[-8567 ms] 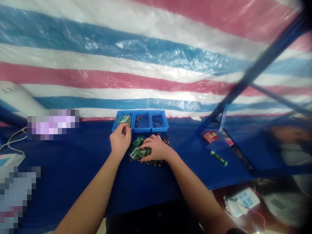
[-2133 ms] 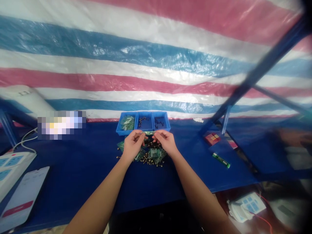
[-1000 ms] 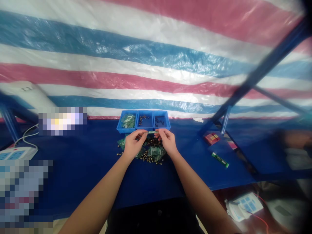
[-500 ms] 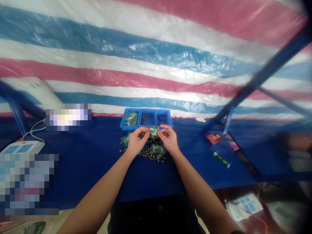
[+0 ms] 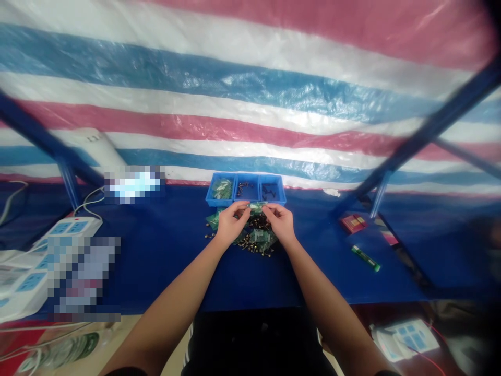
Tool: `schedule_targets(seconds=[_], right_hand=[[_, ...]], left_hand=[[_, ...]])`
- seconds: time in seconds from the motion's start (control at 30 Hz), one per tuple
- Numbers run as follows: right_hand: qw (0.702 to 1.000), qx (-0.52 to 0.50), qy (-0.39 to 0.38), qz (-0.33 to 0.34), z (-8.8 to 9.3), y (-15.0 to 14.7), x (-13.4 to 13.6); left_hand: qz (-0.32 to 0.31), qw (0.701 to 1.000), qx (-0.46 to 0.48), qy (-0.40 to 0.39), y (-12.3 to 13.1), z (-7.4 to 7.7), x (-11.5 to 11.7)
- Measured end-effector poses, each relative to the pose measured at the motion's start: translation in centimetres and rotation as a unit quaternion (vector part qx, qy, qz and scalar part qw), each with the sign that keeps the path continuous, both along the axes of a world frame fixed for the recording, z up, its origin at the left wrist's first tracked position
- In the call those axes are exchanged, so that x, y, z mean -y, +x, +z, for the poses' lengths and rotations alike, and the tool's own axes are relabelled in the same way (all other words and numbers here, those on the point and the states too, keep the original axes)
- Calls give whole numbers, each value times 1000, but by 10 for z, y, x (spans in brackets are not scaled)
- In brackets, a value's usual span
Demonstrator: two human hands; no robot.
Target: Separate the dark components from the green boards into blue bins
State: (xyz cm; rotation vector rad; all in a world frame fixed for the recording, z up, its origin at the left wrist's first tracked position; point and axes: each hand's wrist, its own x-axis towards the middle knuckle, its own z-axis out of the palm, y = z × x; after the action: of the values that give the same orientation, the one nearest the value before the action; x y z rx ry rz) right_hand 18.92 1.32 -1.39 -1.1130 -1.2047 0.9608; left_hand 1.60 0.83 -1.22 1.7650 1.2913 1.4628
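My left hand [image 5: 234, 225] and my right hand [image 5: 282, 224] pinch a small greenish clear plastic bag [image 5: 258, 207] from its two sides, thumbs and fingertips closed on it. Something white shows inside the bag. Below the hands lies a pile of small brass-coloured metal parts [image 5: 246, 242], with more greenish bags [image 5: 263, 236] among them. Just beyond the fingers stands a blue three-part tray [image 5: 221, 202]. Its left compartment holds bags [image 5: 222, 189], the middle one a few metal parts [image 5: 243, 187], the right one dark screw-like pieces [image 5: 269, 191].
On the blue tabletop [image 5: 156, 261], a white power strip [image 5: 74, 230] with cables lies left. Toward the right are a red box [image 5: 354, 223] and a green tube [image 5: 366, 258]. Blue frame bars [image 5: 426, 130] slant at both sides. A glass bottle [image 5: 74, 347] is low left.
The view has swung left, so everything sits further right in the picture. Both hands still hold the bag, which now appears flatter and more covered by the fingers.
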Motion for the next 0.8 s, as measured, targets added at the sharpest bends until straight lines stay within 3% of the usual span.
schedule_targets(seconds=[0.13, 0.37, 0.57, 0.8], right_hand=[[999, -30, -12, 30, 0, -1, 1], [998, -19, -6, 62, 5, 4, 1], [999, -14, 0, 39, 1, 2, 0], [1000, 9, 16, 25, -3, 0, -1]], left_hand=[[22, 999, -26, 10, 0, 2, 0], [-6, 998, -44, 40, -2, 4, 0], [-52, 998, 2, -24, -4, 4, 3], [-16, 1000, 1, -8, 1, 3, 2]])
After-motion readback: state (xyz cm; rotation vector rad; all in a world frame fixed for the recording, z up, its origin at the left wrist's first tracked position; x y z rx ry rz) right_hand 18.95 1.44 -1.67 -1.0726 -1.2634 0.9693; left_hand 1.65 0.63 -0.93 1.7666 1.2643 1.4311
